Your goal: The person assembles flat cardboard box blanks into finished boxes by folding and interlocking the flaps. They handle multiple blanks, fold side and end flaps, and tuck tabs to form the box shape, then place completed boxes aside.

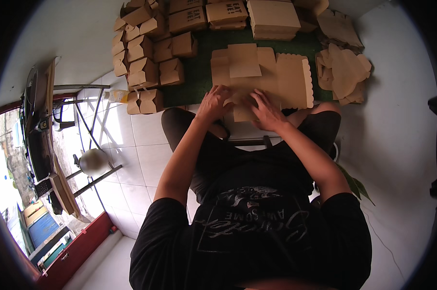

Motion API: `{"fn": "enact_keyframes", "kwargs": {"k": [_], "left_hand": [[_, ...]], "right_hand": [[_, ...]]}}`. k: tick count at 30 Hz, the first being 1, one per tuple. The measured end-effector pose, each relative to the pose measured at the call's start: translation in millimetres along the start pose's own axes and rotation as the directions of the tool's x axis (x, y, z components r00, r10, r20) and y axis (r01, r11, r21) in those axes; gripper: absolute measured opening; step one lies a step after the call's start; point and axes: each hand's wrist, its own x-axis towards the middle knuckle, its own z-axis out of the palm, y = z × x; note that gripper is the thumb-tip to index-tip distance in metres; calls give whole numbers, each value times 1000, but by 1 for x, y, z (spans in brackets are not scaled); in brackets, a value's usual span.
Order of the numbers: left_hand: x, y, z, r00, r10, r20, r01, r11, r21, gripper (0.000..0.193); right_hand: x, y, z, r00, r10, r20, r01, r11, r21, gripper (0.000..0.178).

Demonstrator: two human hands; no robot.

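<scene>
A flat brown cardboard box blank [291,72] lies in front of me on the green table top, with a scalloped edge on its right side and a square flap toward the back. At its near edge, my left hand [213,103] is closed with bent fingers on the cardboard. My right hand [269,115] grips the same near edge a little to the right, its fingertips pointing inward. Between the two hands a near flap is smeared by motion, and part of it hangs down past the table edge. The undersides of my fingers are hidden.
Several folded small boxes [142,72] stand at the left of the green table [206,43]. Printed flat boxes [187,19] and a stack of blanks [274,19] lie at the back. Loose cardboard pieces [346,70] are piled right. A yellow bottle [118,96] is at the left corner.
</scene>
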Motion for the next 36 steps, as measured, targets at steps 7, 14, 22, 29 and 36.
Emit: {"fn": "enact_keyframes", "kwargs": {"k": [7, 14, 22, 29, 36], "left_hand": [[-9, -4, 1, 999, 42, 10, -42, 999, -35, 58], [-9, 2, -5, 998, 35, 46, -35, 999, 0, 53], [7, 23, -1, 991, -115, 64, 114, 993, 19, 30], [12, 19, 11, 977, -214, 2, 213, 975, 66, 44], [12, 18, 26, 963, -256, -82, 260, 965, 44, 61]], "right_hand": [[-5, 16, 8, 978, -48, -201, 72, 991, 114, 69], [7, 26, 8, 947, 174, -271, -51, 912, 406, 40], [12, 34, 2, 916, 341, -212, -188, 831, 524, 35], [15, 39, -5, 887, 445, -126, -332, 802, 496, 38], [18, 41, 5, 848, 525, -75, -384, 705, 596, 42]]}}
